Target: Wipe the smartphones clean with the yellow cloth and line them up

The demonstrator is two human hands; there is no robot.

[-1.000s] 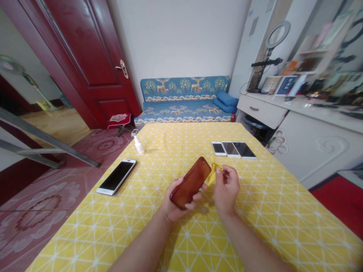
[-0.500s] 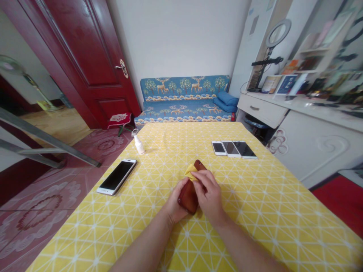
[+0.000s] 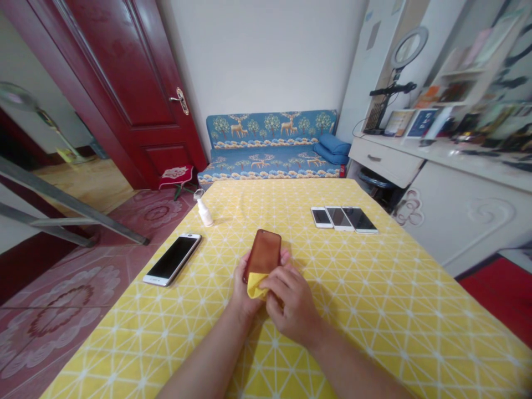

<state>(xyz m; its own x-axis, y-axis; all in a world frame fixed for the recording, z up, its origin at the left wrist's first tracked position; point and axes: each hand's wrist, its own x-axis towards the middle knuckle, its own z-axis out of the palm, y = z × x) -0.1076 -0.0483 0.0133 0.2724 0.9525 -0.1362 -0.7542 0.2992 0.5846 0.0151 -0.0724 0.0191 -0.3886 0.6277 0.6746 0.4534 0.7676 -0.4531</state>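
Held above the table is a brown phone case [image 3: 266, 249], its flat back facing me. My left hand [image 3: 245, 291] is closed around it from below, with fingertips showing at its right edge. Whether a phone sits inside the case cannot be seen. My right hand [image 3: 291, 302] pinches a small yellow cloth [image 3: 256, 285] against the lower end of the case. To the left, a white phone [image 3: 173, 259] lies screen up. A white spray bottle [image 3: 204, 213] stands farther back, near the table's left edge.
Three white phones [image 3: 342, 219] lie side by side at the far right of the yellow patterned tablecloth [image 3: 374, 316]. Beyond the table is a blue sofa [image 3: 270, 158]. A white dresser [image 3: 457, 205] stands to the right, a metal frame [image 3: 70, 208] to the left.
The case has turned more upright and shifted slightly left. My right hand has slid the cloth from the case's upper left edge down to its lower end.
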